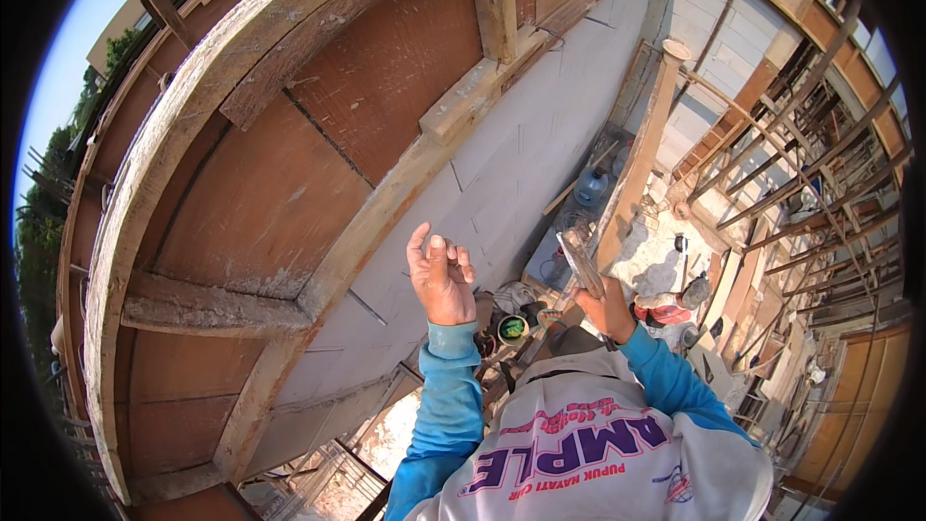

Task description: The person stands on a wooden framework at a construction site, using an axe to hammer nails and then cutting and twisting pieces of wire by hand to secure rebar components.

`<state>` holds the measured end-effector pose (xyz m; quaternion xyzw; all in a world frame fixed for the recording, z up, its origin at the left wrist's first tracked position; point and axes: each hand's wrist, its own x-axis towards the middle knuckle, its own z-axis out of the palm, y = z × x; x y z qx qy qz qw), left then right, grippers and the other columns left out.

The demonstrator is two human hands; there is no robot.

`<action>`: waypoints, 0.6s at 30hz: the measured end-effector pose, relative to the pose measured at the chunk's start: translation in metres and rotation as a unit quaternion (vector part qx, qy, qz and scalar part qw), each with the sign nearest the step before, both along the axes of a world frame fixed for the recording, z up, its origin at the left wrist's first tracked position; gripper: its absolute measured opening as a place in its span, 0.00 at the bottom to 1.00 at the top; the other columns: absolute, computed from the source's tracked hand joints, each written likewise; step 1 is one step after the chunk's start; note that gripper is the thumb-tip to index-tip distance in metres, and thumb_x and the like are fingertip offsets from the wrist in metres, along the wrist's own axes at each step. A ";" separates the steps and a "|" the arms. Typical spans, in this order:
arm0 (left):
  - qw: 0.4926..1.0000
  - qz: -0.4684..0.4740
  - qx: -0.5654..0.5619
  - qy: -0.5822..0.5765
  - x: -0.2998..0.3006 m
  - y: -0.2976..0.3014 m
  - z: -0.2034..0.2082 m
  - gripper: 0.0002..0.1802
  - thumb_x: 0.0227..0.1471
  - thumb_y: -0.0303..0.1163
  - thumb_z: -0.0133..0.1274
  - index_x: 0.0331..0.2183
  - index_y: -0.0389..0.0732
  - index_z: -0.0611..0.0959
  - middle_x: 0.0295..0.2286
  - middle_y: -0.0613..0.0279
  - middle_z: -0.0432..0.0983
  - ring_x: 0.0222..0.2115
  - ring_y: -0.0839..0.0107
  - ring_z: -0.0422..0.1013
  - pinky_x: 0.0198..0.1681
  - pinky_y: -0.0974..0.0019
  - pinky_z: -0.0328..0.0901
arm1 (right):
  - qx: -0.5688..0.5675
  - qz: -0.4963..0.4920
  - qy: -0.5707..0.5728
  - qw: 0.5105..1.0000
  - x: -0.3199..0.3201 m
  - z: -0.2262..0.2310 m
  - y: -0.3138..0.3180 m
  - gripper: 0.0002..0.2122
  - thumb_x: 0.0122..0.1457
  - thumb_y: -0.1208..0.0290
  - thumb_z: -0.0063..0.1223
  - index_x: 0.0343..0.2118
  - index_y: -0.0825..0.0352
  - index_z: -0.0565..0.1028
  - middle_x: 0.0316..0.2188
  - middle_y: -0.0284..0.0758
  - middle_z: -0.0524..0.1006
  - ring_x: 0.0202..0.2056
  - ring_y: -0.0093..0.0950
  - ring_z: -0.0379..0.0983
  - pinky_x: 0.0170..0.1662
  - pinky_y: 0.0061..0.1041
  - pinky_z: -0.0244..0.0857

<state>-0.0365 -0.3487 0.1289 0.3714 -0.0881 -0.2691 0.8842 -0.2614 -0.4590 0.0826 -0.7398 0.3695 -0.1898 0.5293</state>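
My left hand point(444, 282) is raised in front of the wooden formwork, its fingers loosely bent and apart. Nothing shows between them. The formwork has brown plywood panels point(246, 198) framed by pale, rough timber point(371, 222), and its lower rail is the part nearest to this hand. On the right, my right hand point(606, 309) is wrapped round a stick-like tool with a pale shaft point(583, 265), which points up and away from me. Its far end looks brown and worn. I cannot make out the exact kind of tool.
Under the formwork runs a white block wall point(482, 193). A long timber post point(644, 159) rises ahead on the right. Far below are a blue water jug point(590, 186) and a bucket with green contents point(512, 329). Wooden poles and scaffolding point(810, 174) crowd the right side.
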 end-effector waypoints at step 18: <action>0.633 0.191 0.394 -0.638 0.095 -0.162 -0.025 0.21 0.51 0.36 0.52 0.47 0.39 0.73 0.45 0.53 0.68 0.50 0.53 0.60 0.54 0.50 0.52 | 0.056 -0.334 0.236 0.911 -0.197 -0.131 0.017 0.17 0.47 0.58 0.55 0.31 0.69 0.77 0.22 0.45 0.76 0.26 0.39 0.74 0.32 0.36 0.66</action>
